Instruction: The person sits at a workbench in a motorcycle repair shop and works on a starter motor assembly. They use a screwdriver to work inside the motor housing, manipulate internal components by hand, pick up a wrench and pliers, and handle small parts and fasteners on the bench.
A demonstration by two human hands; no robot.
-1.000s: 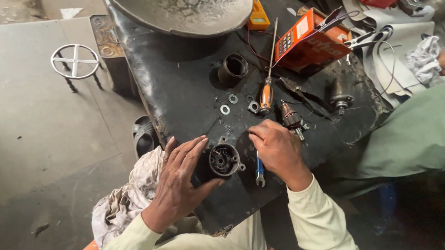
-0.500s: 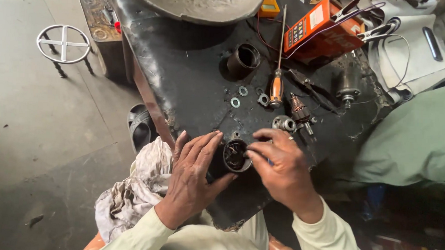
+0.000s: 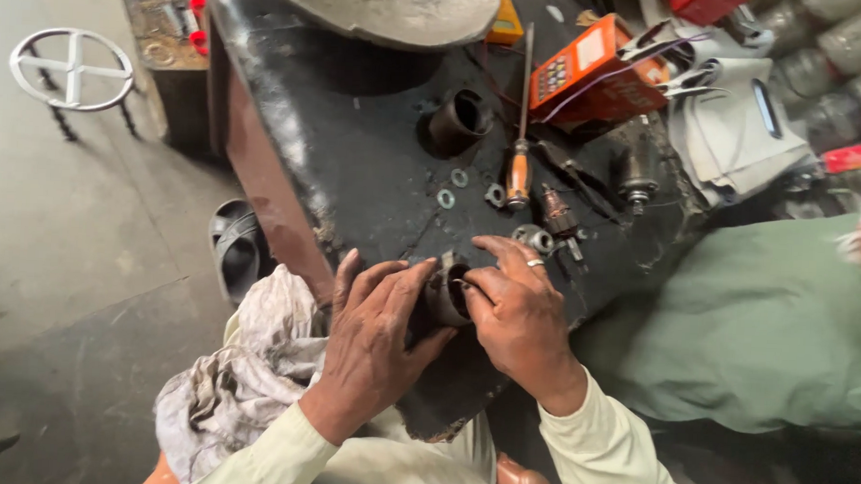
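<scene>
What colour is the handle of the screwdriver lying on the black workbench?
Orange. The screwdriver handle shows best in the head view, above the hands.

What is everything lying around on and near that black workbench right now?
Workbench: one, black and greasy, centre.
Cylindrical motor housing: one, dark metal, near edge of bench, between both hands.
Short dark tube: one, black, mid bench.
Screwdriver: one, orange handle, lying mid bench.
Washers: a few, silvery, beside the screwdriver.
Armature: one, coppery brown, right of the screwdriver.
Meter: one, orange, with leads, far right of bench.
Large dish: one, grey metal, far end.
Rag: one, stained white, on the person's lap.
Sandal: one, dark, on the floor.
Ring with cross: one, silver, on the floor.
Left hand: cupping the housing.
Right hand: fingers at the housing's open end, wearing a ring.
</scene>
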